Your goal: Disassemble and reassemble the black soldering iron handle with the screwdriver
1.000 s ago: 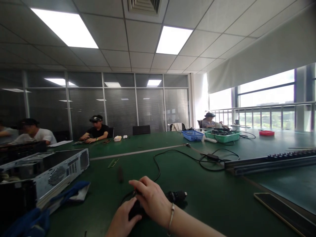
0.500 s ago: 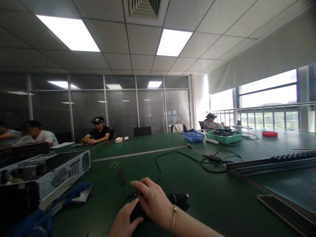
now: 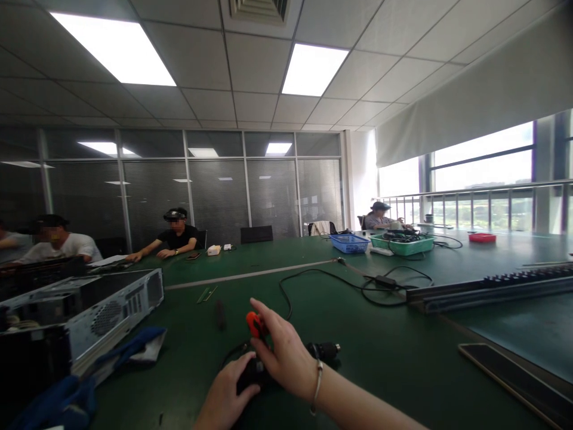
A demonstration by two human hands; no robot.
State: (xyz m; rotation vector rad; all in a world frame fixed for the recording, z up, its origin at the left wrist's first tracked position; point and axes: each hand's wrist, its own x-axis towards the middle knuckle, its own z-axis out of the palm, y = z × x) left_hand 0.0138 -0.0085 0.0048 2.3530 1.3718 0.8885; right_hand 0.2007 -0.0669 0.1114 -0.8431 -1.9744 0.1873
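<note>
Head view: the left hand (image 3: 227, 387) has its grip clamped around the black drill (image 3: 323, 352) down at the green counter (image 3: 380, 370), and the right hand (image 3: 289, 352) has its grip pinched on a red-and-black piece (image 3: 253, 324) just above the drill body. Some blue fabric (image 3: 67, 397) lies off left, by the computer case (image 3: 114, 319).

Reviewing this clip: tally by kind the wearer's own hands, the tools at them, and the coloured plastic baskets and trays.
Own hands: 2, left hand and right hand
Tools: 2, black drill and orange-red tool
Baskets: 2, blue basket and green basket
Trays: 1, red tray
Total: 7
</note>
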